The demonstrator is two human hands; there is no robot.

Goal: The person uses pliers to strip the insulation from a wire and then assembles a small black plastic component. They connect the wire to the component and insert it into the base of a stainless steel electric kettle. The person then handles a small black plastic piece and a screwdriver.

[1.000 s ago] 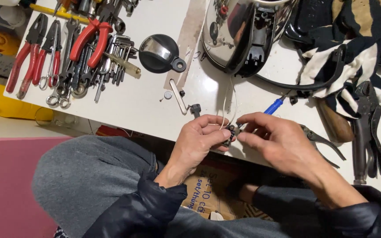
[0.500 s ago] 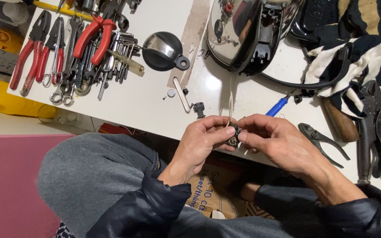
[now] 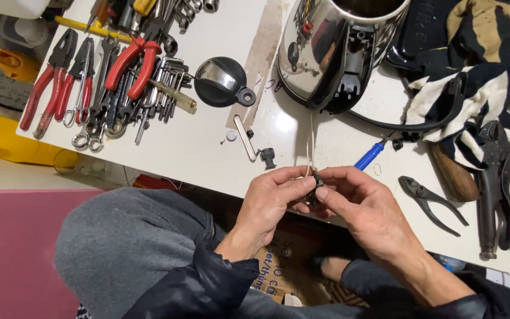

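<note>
At the near edge of the white table, my left hand and my right hand pinch a small dark part between their fingertips. Thin white wires run from that part up to the shiny metal kettle body lying on its side. Most of the part is hidden by my fingers. A blue-handled screwdriver lies just beyond my right hand.
Red-handled pliers, wrenches and hex keys lie at the left. A black round lid, a metal strip and small black pieces sit mid-table. Grey pliers, locking pliers, a wooden handle and a striped cloth are at the right.
Both hands stay together on the small part, with the fingers shifting slightly around it. The view has tilted a little; nothing on the table has moved.
</note>
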